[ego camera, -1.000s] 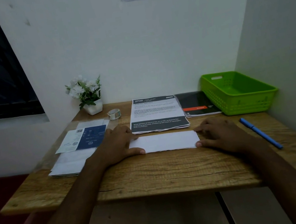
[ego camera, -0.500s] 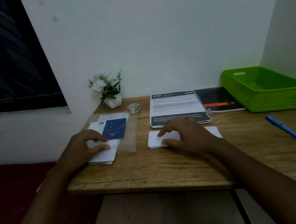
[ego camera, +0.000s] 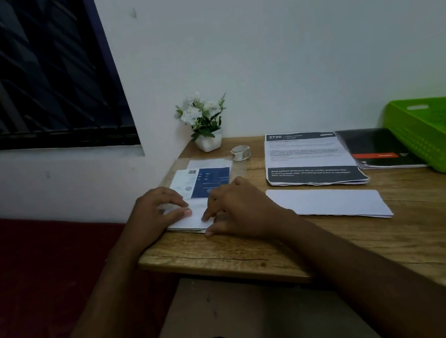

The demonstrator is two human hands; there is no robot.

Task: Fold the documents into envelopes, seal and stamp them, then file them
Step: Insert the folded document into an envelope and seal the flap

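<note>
Envelopes (ego camera: 193, 221) in a white stack sit under both hands. The left hand (ego camera: 155, 213) curls over the stack's left part, thumb and fingers pinching the top one, apparently to peel it free. The right hand (ego camera: 240, 210) lays loosely bent fingertips on the near-right corner, gripping nothing, likely to keep the rest from sliding. Just behind the stack a blue card (ego camera: 210, 181) overlaps it. Right of the stack, apart from it, the folded document (ego camera: 329, 204) lies flat on the worktop (ego camera: 258, 251), within reach for inserting. Farther right and back stands the green basket (ego camera: 444, 133), probably for filing.
</note>
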